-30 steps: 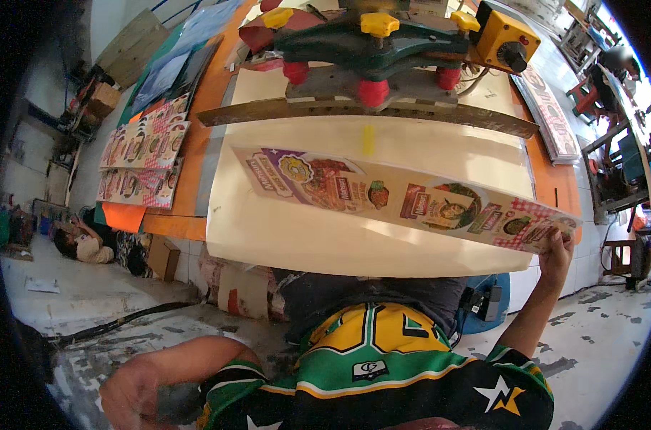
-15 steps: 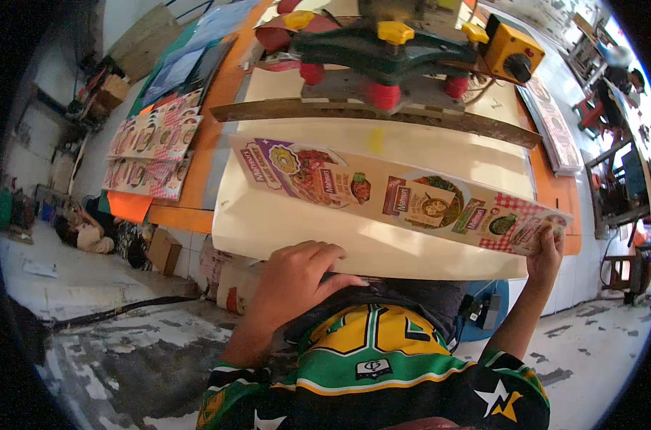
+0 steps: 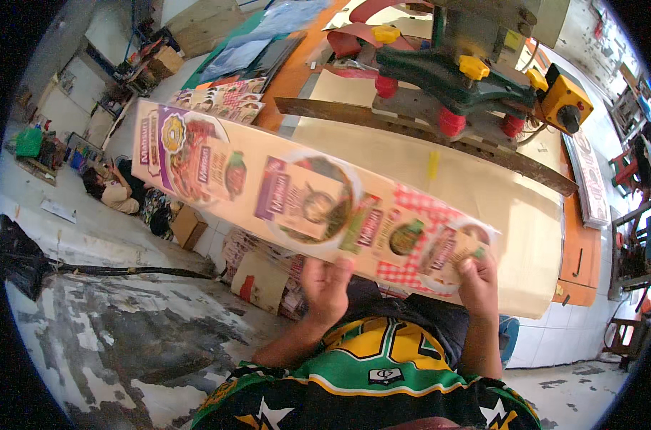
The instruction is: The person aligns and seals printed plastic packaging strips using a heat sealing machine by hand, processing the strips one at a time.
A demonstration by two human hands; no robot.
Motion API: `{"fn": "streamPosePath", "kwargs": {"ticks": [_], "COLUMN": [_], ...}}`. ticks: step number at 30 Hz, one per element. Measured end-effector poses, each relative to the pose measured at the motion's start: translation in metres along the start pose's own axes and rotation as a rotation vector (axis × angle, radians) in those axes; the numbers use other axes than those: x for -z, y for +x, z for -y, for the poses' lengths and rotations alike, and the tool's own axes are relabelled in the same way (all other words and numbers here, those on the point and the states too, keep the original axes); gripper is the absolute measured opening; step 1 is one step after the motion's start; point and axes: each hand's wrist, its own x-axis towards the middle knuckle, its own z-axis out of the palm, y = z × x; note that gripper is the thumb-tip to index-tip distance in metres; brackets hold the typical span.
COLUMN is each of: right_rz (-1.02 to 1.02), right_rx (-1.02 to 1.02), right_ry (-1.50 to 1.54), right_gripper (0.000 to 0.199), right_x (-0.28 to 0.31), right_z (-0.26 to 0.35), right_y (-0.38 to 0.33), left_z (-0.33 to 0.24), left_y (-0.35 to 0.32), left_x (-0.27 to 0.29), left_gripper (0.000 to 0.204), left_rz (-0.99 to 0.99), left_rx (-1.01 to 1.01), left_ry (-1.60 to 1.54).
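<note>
A long printed strip (image 3: 243, 183) with food pictures, a purple left end and red-and-white checks near its right end is held up, slanting across the view. My right hand (image 3: 480, 287) pinches its right end, thumb on the printed face. My left hand (image 3: 328, 287) grips the lower edge near the middle, thumb uppermost and the other fingers mostly hidden. The strip's left end reaches out past the table and partly covers a stack of similar printed strips (image 3: 239, 97). Behind it lies a cream sheet (image 3: 522, 251) on the work table.
Beyond the sheet stands a dark green press (image 3: 440, 72) with yellow knobs, red bumpers and a long metal bar (image 3: 411, 136) across its front. A yellow control box (image 3: 565, 100) is at its right. More printed strips (image 3: 587, 179) lie on the orange tabletop (image 3: 580, 265). Another person (image 3: 118, 190) sits low at far left.
The printed strip has been lifted off the cream sheet and drawn left and nearer. My left hand, empty before, has taken hold of its lower edge. The view has turned leftward.
</note>
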Motion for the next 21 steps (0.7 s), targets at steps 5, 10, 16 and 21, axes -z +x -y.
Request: {"fn": "streamPosePath", "kwargs": {"ticks": [5, 10, 16, 21], "right_rz": [0.219, 0.201, 0.198, 0.197], "right_rx": [-0.025, -0.095, -0.072, -0.091], "right_ry": [-0.59, -0.535, -0.533, -0.525], "right_gripper": [0.027, 0.022, 0.02, 0.018], "right_x": [-0.015, -0.009, -0.014, -0.014], "right_z": [0.022, 0.019, 0.021, 0.02], "right_y": [0.022, 0.021, 0.022, 0.022], "left_z": [-0.047, -0.125, -0.16, -0.111], "left_y": [0.062, 0.148, 0.271, 0.314], "left_x": [0.051, 0.115, 0.231, 0.326], "left_gripper": [0.044, 0.045, 0.039, 0.054], "left_rz": [-0.155, -0.205, -0.264, -0.496], "left_rx": [-0.117, -0.253, -0.108, 0.058], "left_ry": [0.257, 0.187, 0.339, 1.377]}}
